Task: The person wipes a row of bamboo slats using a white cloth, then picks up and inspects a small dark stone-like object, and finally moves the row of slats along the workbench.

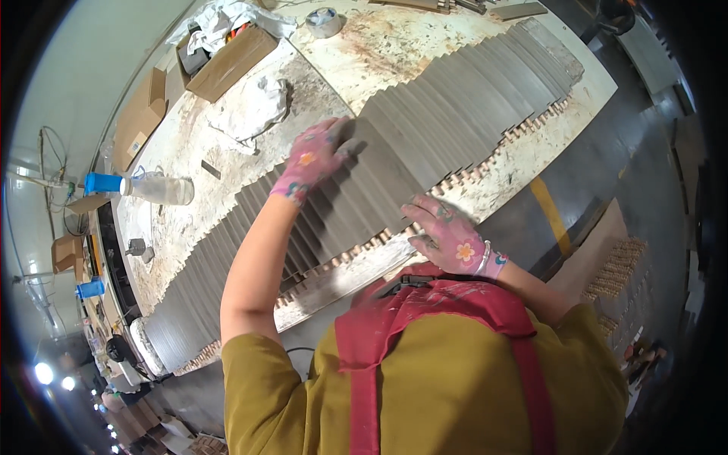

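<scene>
Grey panels (371,182) partly hidden beneath left hand (315,158)

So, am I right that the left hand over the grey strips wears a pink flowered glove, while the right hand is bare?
The right hand isn't bare: the head view shows it wearing a pink flowered glove too. The rest is right.

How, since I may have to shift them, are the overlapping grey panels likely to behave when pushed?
The grey panels are probably fairly stiff, as their exposed edges run without visible sagging. They may slide over one another, since they lie overlapped in a long row. A push on one could shift its neighbours too, given how closely they overlap.
</scene>
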{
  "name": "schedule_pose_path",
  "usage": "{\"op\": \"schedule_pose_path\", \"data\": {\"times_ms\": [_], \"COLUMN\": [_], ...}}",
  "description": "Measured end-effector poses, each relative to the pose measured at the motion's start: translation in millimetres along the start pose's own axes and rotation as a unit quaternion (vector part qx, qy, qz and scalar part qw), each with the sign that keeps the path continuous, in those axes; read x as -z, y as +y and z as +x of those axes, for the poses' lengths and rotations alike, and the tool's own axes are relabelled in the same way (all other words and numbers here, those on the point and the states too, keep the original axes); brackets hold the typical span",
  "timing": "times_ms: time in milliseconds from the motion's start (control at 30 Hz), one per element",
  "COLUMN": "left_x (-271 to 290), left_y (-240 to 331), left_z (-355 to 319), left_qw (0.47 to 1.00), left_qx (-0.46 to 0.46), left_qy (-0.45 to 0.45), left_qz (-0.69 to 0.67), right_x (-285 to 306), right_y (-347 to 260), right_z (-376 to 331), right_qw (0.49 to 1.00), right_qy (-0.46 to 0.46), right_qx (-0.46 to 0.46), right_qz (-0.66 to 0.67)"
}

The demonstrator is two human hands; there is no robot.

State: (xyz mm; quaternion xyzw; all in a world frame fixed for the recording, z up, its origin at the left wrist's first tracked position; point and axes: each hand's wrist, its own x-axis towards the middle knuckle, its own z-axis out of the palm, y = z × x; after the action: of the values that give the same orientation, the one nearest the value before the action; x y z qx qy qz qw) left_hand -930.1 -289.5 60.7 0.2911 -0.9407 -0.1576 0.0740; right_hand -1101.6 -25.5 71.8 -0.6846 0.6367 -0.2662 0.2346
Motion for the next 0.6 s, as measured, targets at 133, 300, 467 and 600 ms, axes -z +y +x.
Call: {"op": "schedule_pose_path", "data": {"times_ms": [133, 300, 467, 600], "left_x": [10.0, 28.0, 47.4, 35.8], "left_y": [7.1, -14.0, -21.9, -29.5], "left_z": [7.3, -3.0, -10.8, -4.5], "left_qw": [0.996, 0.989, 0.979, 0.988], "left_qx": [0.017, -0.002, 0.018, -0.023], "left_qy": [-0.072, -0.089, -0.139, -0.108], "left_qz": [-0.04, -0.114, -0.149, -0.104], "right_x": [-19.0, -42.1, -48.0, -51.6], "right_y": [-24.2, -33.4, -35.5, -28.7], "right_z": [2.7, -0.6, 8.3, 17.5], "right_qw": [0.993, 0.989, 0.987, 0.978], "right_qy": [0.022, 0.061, 0.034, -0.003], "right_qx": [-0.095, -0.094, -0.116, -0.127], "right_qz": [-0.071, -0.093, -0.102, -0.163]}}
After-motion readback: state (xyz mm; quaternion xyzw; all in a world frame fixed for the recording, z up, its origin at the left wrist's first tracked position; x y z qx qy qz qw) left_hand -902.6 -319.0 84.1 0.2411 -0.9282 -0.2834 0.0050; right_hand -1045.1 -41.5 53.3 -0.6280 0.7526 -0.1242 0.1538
